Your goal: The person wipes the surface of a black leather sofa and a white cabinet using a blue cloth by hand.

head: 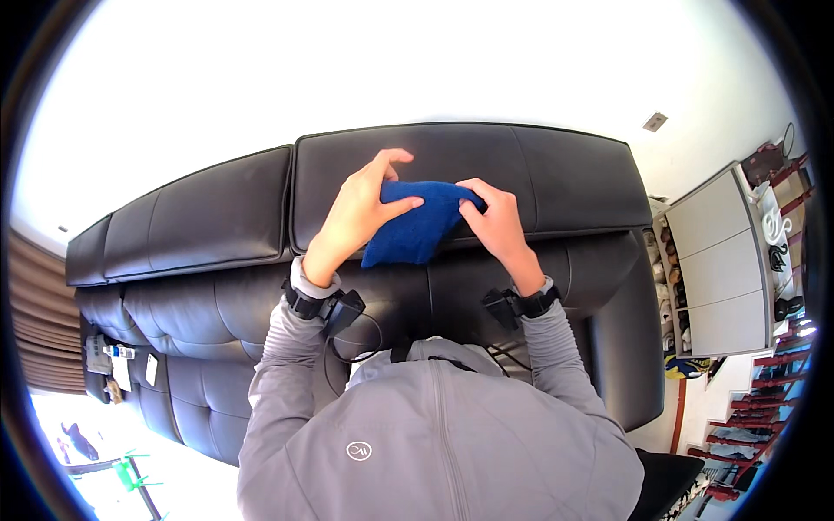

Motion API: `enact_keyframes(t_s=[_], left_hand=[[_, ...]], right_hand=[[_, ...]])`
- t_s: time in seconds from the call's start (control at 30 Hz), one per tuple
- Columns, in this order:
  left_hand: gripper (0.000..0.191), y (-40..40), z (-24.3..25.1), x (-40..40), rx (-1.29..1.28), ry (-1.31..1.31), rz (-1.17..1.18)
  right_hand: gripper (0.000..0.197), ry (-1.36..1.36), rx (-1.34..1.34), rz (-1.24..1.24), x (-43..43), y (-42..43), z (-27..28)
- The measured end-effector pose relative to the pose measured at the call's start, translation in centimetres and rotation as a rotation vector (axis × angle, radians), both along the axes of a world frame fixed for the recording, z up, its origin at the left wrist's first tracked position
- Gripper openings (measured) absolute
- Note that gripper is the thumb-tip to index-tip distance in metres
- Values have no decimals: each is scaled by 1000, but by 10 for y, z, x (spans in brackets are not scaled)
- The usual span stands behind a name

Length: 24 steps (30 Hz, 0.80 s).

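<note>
A piece of blue knit-looking fabric (pixel 417 228) hangs in front of the black leather sofa back. My left hand (pixel 355 208) holds its upper left part, thumb across the front and index finger raised clear above the top edge. The other left fingers are partly hidden behind the fabric. At the upper right corner, my right hand (pixel 498 218) pinches the cloth between thumb and fingers, where it folds over. The lower left corner droops below both hands. Black strapped devices (pixel 326 309) sit on both wrists, over grey sleeves.
The black leather sofa (pixel 215 215) spans the view behind my hands. On its seat at far left lie a bottle (pixel 119 352) and a white phone-like object (pixel 152 370). To the right stand a grey cabinet (pixel 713 260) and red stair railings (pixel 749 417). A cable (pixel 380 338) loops near my left wrist.
</note>
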<state>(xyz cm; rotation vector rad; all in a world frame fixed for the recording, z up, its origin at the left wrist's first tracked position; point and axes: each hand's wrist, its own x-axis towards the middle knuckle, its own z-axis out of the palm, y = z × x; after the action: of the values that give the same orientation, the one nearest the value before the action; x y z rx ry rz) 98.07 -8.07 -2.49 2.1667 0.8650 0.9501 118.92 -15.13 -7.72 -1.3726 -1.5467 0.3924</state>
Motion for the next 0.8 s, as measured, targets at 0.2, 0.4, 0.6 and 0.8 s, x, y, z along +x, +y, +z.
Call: enact_keyframes(t_s=[0.2,0.4,0.6,0.8], left_hand=[[27,31,-8,-6,205,255,-31],[26,23,21,9,518,119,79],[53,3,-69,-10,361,342,-233],[108,6,-121,6,470,514,-198]], right_hand=[[20,-142,90,68,9,28,32],[27,-150,411,-51,11,36,62],[78,-505,-141,216,10,0,-24],[108,-604,-137,233,-12,17,-86]])
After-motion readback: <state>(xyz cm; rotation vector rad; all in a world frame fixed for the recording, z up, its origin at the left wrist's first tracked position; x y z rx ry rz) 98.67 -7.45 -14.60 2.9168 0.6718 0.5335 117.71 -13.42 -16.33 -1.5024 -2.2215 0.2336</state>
